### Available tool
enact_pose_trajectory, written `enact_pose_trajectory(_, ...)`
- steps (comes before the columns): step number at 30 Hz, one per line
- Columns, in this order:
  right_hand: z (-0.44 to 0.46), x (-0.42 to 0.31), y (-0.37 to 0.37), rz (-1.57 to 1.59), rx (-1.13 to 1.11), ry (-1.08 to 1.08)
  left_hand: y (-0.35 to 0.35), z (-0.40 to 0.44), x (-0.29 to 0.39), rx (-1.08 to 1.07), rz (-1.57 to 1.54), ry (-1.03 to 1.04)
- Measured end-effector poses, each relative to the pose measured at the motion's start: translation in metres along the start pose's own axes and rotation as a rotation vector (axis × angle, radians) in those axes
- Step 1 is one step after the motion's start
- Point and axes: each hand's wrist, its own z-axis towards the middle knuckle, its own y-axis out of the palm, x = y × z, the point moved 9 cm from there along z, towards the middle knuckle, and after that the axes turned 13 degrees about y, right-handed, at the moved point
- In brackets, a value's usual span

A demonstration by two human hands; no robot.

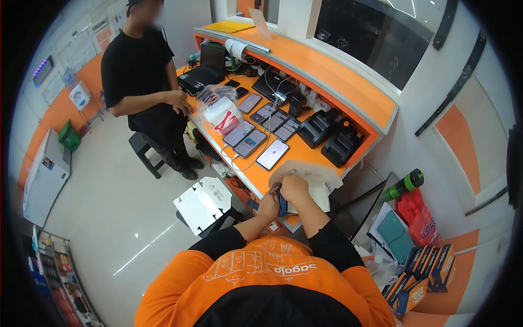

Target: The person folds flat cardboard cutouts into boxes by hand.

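At the near end of the orange counter, an open carton with a pale inside has its lid flap raised. My left hand is at the carton's left side, with its fingers closed on a narrow dark blue item. Just above that item, over the carton, my right hand is closed; its fingertips are hidden from me. A phone with a lit white screen lies beyond my hands, with a grey phone to its left.
A person in black stands at the counter's far left. A plastic bag, several cabled phones, a laptop and two black printers crowd the counter. A flat white cardboard rests on a stool; boxes sit at right.
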Motion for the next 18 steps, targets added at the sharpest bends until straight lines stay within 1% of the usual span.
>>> enact_pose_trajectory(2, 0.001, 0.001, -0.001, 0.042, 0.042, 0.006, -0.004, -0.001, 0.009, -0.019, 0.009, 0.031)
enact_pose_trajectory(5, -0.004, -0.001, -0.007, 0.079, 0.016, 0.019, -0.014, -0.002, 0.031, -0.061, -0.015, 0.126)
enact_pose_trajectory(8, -0.004, 0.002, -0.003, 0.192, 0.050, 0.051, -0.009, 0.000, 0.024, -0.022, -0.046, 0.218)
enact_pose_trajectory(11, -0.008, 0.002, -0.005, 0.199, 0.037, 0.024, 0.001, 0.003, -0.002, 0.004, -0.024, 0.178)
enact_pose_trajectory(14, -0.012, 0.005, -0.005, 0.255, 0.048, 0.013, -0.006, 0.002, 0.005, -0.088, -0.007, -0.018)
enact_pose_trajectory(18, -0.010, 0.009, -0.003, 0.322, 0.081, -0.003, -0.010, 0.002, 0.005, -0.062, 0.010, 0.005)
